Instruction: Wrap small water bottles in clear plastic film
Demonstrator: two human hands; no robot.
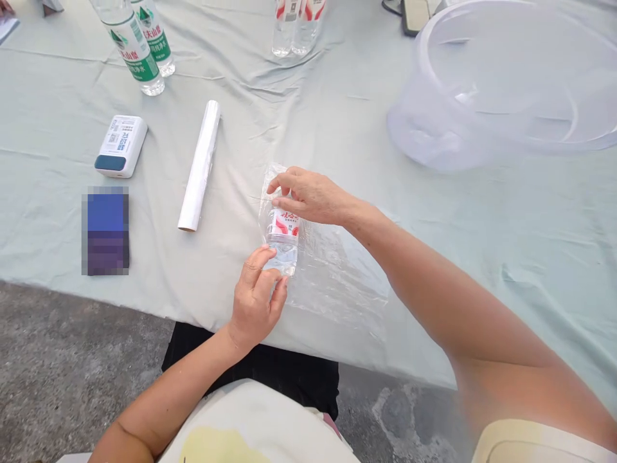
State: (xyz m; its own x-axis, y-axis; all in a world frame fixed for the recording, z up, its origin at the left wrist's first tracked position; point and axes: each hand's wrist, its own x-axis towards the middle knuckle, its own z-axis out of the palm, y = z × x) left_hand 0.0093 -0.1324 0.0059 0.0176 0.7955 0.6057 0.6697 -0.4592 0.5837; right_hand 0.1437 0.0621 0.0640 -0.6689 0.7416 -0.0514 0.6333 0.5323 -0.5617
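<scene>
A small clear water bottle (283,241) with a red and white label lies on its side on a sheet of clear plastic wrap (337,276), near the table's front edge. My left hand (255,299) pinches the bottle's bottom end with curled fingers. My right hand (308,195) rests over the bottle's top end, fingers bent and pressed on it and on the edge of the wrap there.
A white roll of wrap (200,164) lies left of the bottle. Further left are a white device (120,145) and a blurred blue object (105,230). Two green-label bottles (139,45) and two red-label bottles (296,22) stand at the back. A large translucent basin (506,83) sits at the right.
</scene>
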